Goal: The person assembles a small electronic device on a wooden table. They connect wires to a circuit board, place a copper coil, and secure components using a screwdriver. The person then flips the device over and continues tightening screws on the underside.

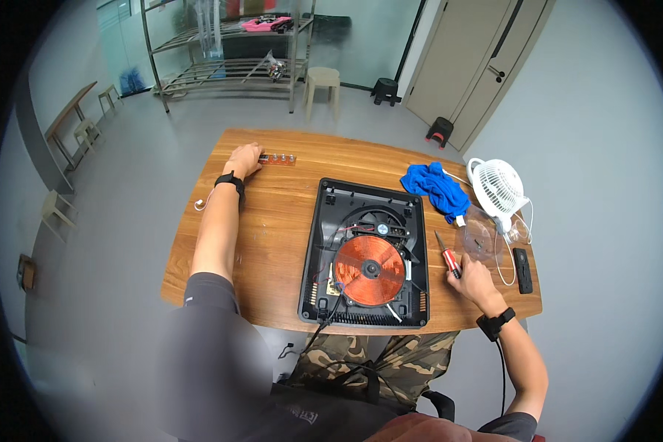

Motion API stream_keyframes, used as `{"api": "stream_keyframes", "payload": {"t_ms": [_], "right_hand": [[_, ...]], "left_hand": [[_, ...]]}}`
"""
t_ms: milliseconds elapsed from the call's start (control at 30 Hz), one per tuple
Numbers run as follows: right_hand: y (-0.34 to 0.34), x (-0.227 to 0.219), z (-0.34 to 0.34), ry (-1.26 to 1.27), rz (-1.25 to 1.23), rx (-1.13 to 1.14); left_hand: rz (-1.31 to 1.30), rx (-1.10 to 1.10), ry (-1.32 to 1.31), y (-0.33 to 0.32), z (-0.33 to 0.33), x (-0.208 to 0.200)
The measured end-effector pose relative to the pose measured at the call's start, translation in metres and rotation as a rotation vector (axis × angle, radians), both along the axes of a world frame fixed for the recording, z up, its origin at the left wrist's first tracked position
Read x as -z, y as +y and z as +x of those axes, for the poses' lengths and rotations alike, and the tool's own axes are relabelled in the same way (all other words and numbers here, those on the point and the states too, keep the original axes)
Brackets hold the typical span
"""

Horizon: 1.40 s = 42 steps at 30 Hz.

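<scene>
The left grip (245, 158) was at the left end of the board (280, 159), near the far-left corner of the surface (269, 243); I couldn't tell whether it was clamped. The right grip (473, 281) met the handle end of the screwdriver (449, 259), its closure unclear, right of the casing (310, 258).
</scene>
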State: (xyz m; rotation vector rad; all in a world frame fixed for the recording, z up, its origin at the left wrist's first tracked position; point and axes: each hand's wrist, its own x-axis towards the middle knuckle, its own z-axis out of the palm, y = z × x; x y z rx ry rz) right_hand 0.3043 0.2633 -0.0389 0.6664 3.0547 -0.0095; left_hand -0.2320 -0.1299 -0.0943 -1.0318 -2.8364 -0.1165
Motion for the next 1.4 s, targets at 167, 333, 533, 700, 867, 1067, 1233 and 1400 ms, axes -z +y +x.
{"api": "stream_keyframes", "payload": {"t_ms": [167,333,533,700,867,1067,1233,1400], "right_hand": [[0.0,0.016,0.005,-0.017,-0.048,0.01],[-0.002,0.02,0.009,0.005,-0.086,0.046],[-0.005,0.019,0.011,-0.004,-0.093,0.067],[-0.004,0.018,0.013,-0.011,-0.083,0.059],[-0.004,0.011,0.011,0.002,-0.069,0.055],[0.001,-0.005,0.004,0.04,-0.041,0.067],[0.006,-0.022,0.0,0.115,0.047,0.05],[0.001,-0.039,-0.02,0.209,0.017,-0.106]], "left_hand": [[0.005,0.045,-0.014,0.0,-0.015,0.012],[-0.001,0.073,-0.035,0.001,-0.024,0.015],[-0.05,0.054,-0.025,0.006,-0.026,0.01],[-0.209,0.036,-0.003,0.009,-0.025,0.001],[-0.14,0.081,0.09,-0.003,-0.025,-0.009],[-0.096,0.161,0.166,-0.019,-0.013,-0.05],[-0.088,0.254,0.12,-0.015,0.013,-0.105],[-0.053,0.336,0.111,0.003,0.062,-0.15]]}}
